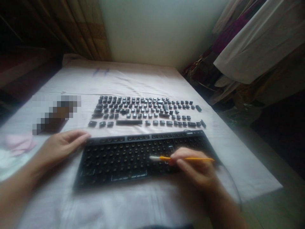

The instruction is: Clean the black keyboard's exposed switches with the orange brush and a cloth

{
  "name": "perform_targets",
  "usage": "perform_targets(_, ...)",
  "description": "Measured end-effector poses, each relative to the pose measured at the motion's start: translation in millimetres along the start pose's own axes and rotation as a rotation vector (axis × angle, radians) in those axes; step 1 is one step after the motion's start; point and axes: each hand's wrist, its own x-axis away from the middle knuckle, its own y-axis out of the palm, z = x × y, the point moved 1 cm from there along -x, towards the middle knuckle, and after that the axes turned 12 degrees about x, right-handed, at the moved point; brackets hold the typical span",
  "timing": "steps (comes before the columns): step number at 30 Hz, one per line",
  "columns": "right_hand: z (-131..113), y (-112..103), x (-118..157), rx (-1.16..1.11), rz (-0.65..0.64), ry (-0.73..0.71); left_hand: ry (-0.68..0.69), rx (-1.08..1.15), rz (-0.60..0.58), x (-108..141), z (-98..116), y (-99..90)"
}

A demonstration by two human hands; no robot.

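Note:
A black keyboard with its keycaps off lies on the cloth before me, its bare key posts showing. My left hand is at its far left corner, thumb and fingertips closed together on the edge. Over the right-middle part of the keyboard, my right hand holds a small paintbrush with an orange handle. The brush's pale bristles point left and are at the key posts; whether they touch, I cannot tell. Behind the keyboard the loose black keycaps lie in rows, much like a keyboard layout.
A pale cloth covers the table. On the left are a blurred-out dark and brown object and a pink cloth. The keyboard's cable runs down the right side. Clothes hang at the far right.

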Motion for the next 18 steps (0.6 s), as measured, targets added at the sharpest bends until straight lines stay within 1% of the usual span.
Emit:
perform_targets(4,1.6,0.2,2.2,0.050,-0.018,0.032,0.012,0.006,0.010,0.3,1.3,-0.4)
perform_targets(12,3.6,3.9,-2.4,0.099,-0.070,-0.059,0.026,0.016,0.004,1.8,5.8,1.1)
perform_targets(15,3.2,3.3,-1.9,0.050,-0.047,-0.072,0.015,0.019,0.000,2.3,6.2,1.2)
perform_targets(18,4.9,1.6,1.9,0.012,0.018,-0.046,0.024,0.027,0.015,3.2,7.2,1.2)
